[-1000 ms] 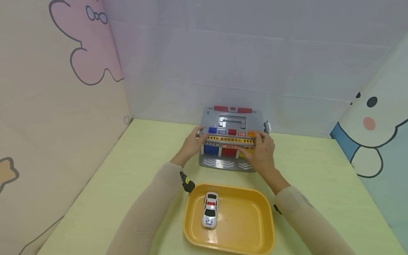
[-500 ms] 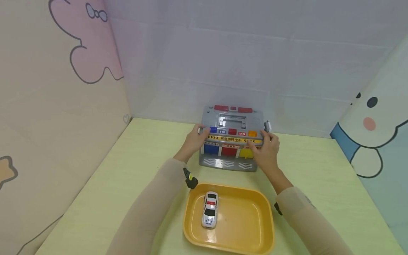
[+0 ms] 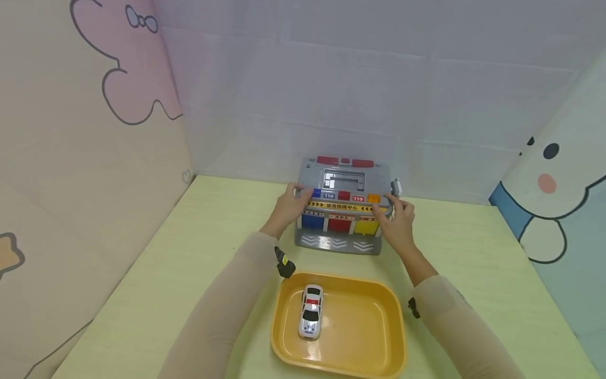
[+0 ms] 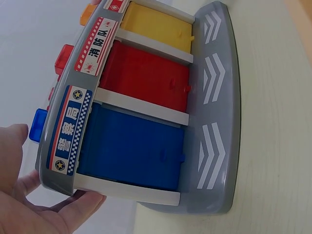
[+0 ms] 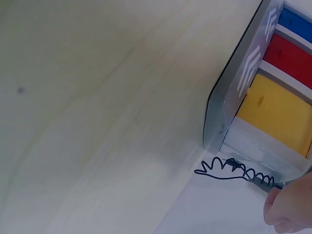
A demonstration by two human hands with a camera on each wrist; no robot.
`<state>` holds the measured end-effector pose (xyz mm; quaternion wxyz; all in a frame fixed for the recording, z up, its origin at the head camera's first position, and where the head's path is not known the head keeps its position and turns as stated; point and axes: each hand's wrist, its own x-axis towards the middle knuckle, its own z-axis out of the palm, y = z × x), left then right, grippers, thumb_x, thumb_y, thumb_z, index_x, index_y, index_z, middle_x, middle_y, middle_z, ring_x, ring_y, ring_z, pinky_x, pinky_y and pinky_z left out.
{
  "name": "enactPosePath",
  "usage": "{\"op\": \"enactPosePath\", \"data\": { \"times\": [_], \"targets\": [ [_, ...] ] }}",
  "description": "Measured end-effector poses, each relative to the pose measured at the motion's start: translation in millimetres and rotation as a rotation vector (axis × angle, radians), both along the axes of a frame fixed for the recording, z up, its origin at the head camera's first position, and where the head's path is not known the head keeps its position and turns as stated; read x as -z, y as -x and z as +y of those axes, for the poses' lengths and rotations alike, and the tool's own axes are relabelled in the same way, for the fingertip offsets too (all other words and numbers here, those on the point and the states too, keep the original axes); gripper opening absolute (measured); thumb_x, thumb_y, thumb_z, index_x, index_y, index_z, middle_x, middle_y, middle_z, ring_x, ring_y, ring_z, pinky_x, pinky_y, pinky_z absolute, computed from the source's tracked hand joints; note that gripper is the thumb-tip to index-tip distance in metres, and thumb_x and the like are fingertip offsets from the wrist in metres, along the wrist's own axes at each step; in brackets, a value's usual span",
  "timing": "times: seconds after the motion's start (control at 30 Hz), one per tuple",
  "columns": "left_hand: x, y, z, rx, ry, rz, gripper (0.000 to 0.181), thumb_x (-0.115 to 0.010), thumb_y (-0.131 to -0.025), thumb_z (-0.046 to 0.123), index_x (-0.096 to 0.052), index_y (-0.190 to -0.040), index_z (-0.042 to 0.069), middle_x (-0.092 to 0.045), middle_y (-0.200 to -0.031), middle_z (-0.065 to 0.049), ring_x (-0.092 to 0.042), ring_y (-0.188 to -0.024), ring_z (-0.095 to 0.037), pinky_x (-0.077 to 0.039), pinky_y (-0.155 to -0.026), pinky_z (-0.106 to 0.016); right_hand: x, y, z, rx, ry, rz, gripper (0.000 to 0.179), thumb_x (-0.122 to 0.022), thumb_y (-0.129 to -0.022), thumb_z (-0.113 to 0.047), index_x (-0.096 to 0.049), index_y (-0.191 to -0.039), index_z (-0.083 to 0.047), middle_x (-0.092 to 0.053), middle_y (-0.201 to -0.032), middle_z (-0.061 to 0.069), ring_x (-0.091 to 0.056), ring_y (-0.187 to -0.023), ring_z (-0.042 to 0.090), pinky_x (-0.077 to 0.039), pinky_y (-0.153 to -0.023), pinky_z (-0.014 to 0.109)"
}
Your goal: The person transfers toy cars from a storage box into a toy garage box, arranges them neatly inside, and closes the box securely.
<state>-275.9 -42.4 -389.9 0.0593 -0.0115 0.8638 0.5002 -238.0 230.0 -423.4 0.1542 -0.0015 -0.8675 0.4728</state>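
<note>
A grey toy garage with blue, red and yellow doors stands against the back wall. My left hand grips its left end, thumb over the top front edge. In the left wrist view, fingers of that hand lie against the garage's end, by the blue door. My right hand holds the right end, thumb near the front edge and fingers up beside the orange light. Only part of this hand shows in the right wrist view, near a black coiled cord.
A yellow tray sits in front of the garage, holding a white toy police car. A small white piece hangs on the garage's right side. Patterned cloth walls enclose the pale green table.
My right hand has slid right, from over the yellow door to the garage's right end. My left hand has shifted slightly to the right. Tray and car keep their places.
</note>
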Motion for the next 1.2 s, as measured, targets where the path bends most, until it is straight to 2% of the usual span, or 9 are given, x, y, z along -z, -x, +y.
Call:
{"op": "enactPosePath", "data": {
  "times": [0.1,0.23,0.43,0.57,0.67,0.93,1.0,1.1,1.2],
  "targets": [
    [0.1,-0.3,0.4,-0.006,0.001,0.004,0.055,-0.045,-0.098,0.056,-0.042,-0.135,0.016,-0.054,-0.131,-0.020,-0.050,-0.123,-0.037,-0.043,-0.098,-0.054,-2.0,1.1,2.4,-0.017,0.037,-0.087,0.062,-0.055,-0.098,-0.043,-0.039,-0.145,-0.007,-0.023,-0.136,0.028,-0.033,-0.119,0.039,-0.038,-0.090,0.049],
    [0.3,0.4,1.6,-0.016,0.001,0.002,0.054,-0.047,-0.099,0.052,-0.041,-0.137,0.015,-0.055,-0.131,-0.020,-0.050,-0.122,-0.036,-0.044,-0.098,-0.053,-2.3,2.4,4.6,-0.025,0.071,-0.144,0.063,-0.055,-0.098,-0.042,-0.036,-0.148,-0.009,-0.027,-0.135,0.028,-0.040,-0.115,0.038,-0.043,-0.086,0.043],
    [-2.2,-0.4,2.9,-0.020,0.006,-0.009,0.054,-0.047,-0.099,0.051,-0.040,-0.138,0.014,-0.054,-0.132,-0.020,-0.050,-0.124,-0.036,-0.043,-0.099,-0.052,-2.5,3.0,6.5,-0.049,0.162,-0.179,0.061,-0.055,-0.098,-0.043,-0.035,-0.148,-0.013,-0.034,-0.133,0.026,-0.045,-0.115,0.037,-0.045,-0.086,0.042],
    [-2.4,-0.5,3.1,-0.027,-0.001,-0.017,0.053,-0.048,-0.098,0.052,-0.041,-0.136,0.016,-0.054,-0.132,-0.019,-0.049,-0.124,-0.036,-0.043,-0.098,-0.054,-3.8,3.0,8.5,-0.103,0.256,-0.198,0.059,-0.054,-0.100,-0.037,-0.032,-0.149,-0.012,-0.039,-0.134,0.026,-0.045,-0.117,0.036,-0.042,-0.094,0.046],
    [-2.6,-0.2,2.9,-0.033,-0.007,-0.022,0.052,-0.049,-0.098,0.052,-0.041,-0.135,0.017,-0.053,-0.133,-0.018,-0.049,-0.124,-0.036,-0.043,-0.098,-0.054,-5.0,4.0,11.4,-0.152,0.309,-0.206,0.057,-0.052,-0.102,-0.032,-0.030,-0.150,-0.010,-0.036,-0.135,0.026,-0.043,-0.119,0.033,-0.038,-0.102,0.051],
    [-1.9,0.4,3.0,-0.040,-0.012,-0.026,0.052,-0.051,-0.098,0.051,-0.042,-0.136,0.016,-0.055,-0.131,-0.017,-0.050,-0.122,-0.035,-0.045,-0.097,-0.053,-3.5,8.0,17.4,-0.206,0.368,-0.209,0.051,-0.053,-0.102,-0.027,-0.033,-0.145,-0.007,-0.034,-0.133,0.023,-0.048,-0.102,0.019,-0.037,-0.103,0.051],
    [-1.5,0.6,3.0,-0.043,-0.008,-0.027,0.052,-0.052,-0.098,0.051,-0.042,-0.136,0.016,-0.054,-0.131,-0.017,-0.050,-0.122,-0.035,-0.045,-0.097,-0.053,-3.2,8.9,18.3,-0.216,0.371,-0.211,0.051,-0.053,-0.102,-0.027,-0.033,-0.144,-0.006,-0.034,-0.133,0.023,-0.049,-0.102,0.017,-0.039,-0.102,0.047],
    [-1.6,0.7,3.2,-0.042,-0.004,-0.019,0.051,-0.053,-0.098,0.050,-0.042,-0.135,0.016,-0.055,-0.131,-0.017,-0.051,-0.121,-0.034,-0.045,-0.097,-0.052,-4.0,9.8,20.2,-0.239,0.380,-0.211,0.052,-0.053,-0.102,-0.026,-0.032,-0.144,-0.005,-0.035,-0.132,0.021,-0.051,-0.101,0.015,-0.044,-0.097,0.034],
    [-1.6,0.6,3.4,-0.039,0.009,-0.002,0.050,-0.053,-0.098,0.049,-0.042,-0.134,0.015,-0.055,-0.130,-0.018,-0.052,-0.119,-0.034,-0.046,-0.096,-0.052,-5.7,10.1,22.2,-0.265,0.394,-0.221,0.052,-0.053,-0.102,-0.025,-0.031,-0.143,-0.004,-0.035,-0.129,0.019,-0.053,-0.099,0.012,-0.046,-0.095,0.029]
  ]
}}
